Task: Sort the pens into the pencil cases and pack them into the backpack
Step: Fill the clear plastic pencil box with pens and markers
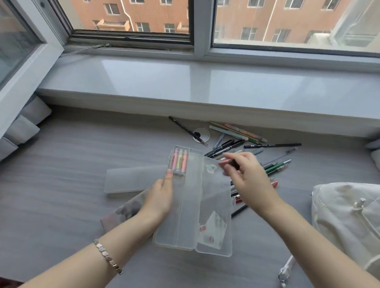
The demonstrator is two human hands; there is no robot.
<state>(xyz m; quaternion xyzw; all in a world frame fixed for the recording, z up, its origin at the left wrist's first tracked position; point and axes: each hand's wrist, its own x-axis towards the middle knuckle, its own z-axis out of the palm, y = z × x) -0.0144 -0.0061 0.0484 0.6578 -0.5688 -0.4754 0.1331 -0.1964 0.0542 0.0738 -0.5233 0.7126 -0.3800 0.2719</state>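
My left hand (160,197) grips the left edge of an open clear plastic pencil case (187,220), thumb on top, lifting it off the grey desk. Three pastel highlighters (179,161) lie in its far left compartment. Its hinged lid (216,211) lies open to the right, with a sticker inside. Above the lid, my right hand (246,180) pinches a small dark, blurred pen-like thing (227,162). A heap of loose pens and pencils (250,144) lies behind and under my right hand. The white backpack (354,220) sits at the right edge.
A second frosted pencil case (134,180) lies shut on the desk left of centre. A patterned soft pouch (124,211) lies under my left wrist. A wide windowsill (187,86) runs along the back. Grey cushions (25,126) sit at the far left, and more at the right.
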